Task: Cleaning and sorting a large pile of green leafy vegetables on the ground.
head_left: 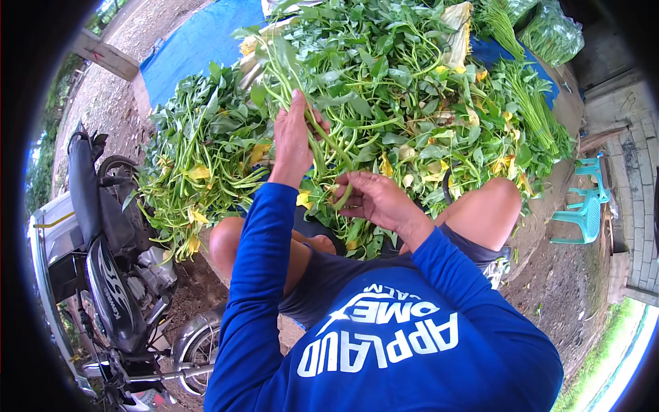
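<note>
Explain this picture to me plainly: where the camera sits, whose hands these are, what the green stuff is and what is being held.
The camera is worn on a person's head and looks down, so you see their own body from above: blue long sleeves, bare knees, both arms coming up from the lower edge. The wide lens bends everything near the rim.

The left hand is raised and closed around a bunch of long green stems. The right hand sits lower and pinches the bottom end of those stems.

In front lies a big pile of leafy greens, with some yellowed leaves, spread over a blue tarp. A motorcycle stands on the left, and stacked teal plastic chairs on the right.
</note>
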The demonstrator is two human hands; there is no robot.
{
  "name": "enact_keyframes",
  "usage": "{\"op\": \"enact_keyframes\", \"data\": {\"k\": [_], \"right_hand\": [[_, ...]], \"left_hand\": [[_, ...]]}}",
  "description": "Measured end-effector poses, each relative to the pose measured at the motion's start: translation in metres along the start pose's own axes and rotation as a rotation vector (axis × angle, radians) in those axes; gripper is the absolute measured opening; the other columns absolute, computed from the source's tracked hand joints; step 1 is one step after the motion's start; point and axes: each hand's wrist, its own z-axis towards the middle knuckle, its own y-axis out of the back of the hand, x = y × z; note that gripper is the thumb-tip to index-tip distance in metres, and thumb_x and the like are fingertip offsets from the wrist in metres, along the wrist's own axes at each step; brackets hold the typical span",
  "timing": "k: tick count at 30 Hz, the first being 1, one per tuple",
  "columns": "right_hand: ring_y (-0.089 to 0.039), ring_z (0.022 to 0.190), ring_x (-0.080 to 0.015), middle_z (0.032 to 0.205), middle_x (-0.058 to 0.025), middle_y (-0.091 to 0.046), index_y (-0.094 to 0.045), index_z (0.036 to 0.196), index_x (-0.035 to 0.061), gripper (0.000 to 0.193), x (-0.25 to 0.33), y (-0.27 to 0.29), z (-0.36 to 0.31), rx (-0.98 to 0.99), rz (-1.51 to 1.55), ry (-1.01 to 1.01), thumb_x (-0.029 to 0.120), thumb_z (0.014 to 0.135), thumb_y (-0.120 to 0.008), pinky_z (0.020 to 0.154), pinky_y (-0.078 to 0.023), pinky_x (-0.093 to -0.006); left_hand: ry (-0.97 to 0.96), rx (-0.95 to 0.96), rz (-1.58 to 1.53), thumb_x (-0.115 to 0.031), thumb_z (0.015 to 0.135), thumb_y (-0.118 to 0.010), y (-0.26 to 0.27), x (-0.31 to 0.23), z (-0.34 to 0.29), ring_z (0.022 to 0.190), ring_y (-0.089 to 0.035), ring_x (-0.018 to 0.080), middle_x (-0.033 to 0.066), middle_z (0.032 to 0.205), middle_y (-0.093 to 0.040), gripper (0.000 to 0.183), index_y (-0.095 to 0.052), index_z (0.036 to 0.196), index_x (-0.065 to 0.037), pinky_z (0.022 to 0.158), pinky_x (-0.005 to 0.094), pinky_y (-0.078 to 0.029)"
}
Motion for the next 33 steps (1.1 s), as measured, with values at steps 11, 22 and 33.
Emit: {"op": "enact_keyframes", "data": {"k": [11,22,33], "right_hand": [[-0.052,0.063,-0.0059,0.083,0.0022,-0.064,-0.07,0.104,0.0041,0.021,0.099,-0.029,0.069,-0.273,-0.285,0.399,0.025,0.098,-0.073,0.054,-0.042,-0.0224],[-0.069,0.075,-0.0142,0.093,-0.0059,-0.073,-0.069,0.11,0.0024,0.021,0.075,-0.015,0.088,-0.1,0.17,0.406,0.022,0.105,-0.063,0.068,-0.057,-0.0284],[-0.073,0.092,-0.0269,0.105,-0.0152,-0.076,-0.073,0.115,0.0016,0.037,0.057,0.093,0.168,-0.378,-1.326,0.299,0.032,0.096,-0.064,0.087,-0.057,-0.0385]], "left_hand": [[-0.062,0.233,0.438,-0.042,0.111,-0.05,-0.008,0.018,-0.038,0.051,-0.05,0.0084,-0.0016,0.067,-0.052,0.038,-0.057,0.096,-0.008,0.046,0.0251,-0.041],[0.055,0.312,0.571,-0.046,0.107,-0.058,0.009,0.03,-0.054,0.052,-0.053,0.0101,-0.0003,0.066,-0.054,0.045,-0.061,0.094,-0.003,0.049,0.0271,-0.047],[-0.243,-0.125,0.525,-0.04,0.106,-0.061,0.068,-0.071,-0.017,0.047,-0.043,0.006,-0.0043,0.055,-0.047,0.048,-0.055,0.066,-0.013,0.043,0.0242,-0.032]]}}
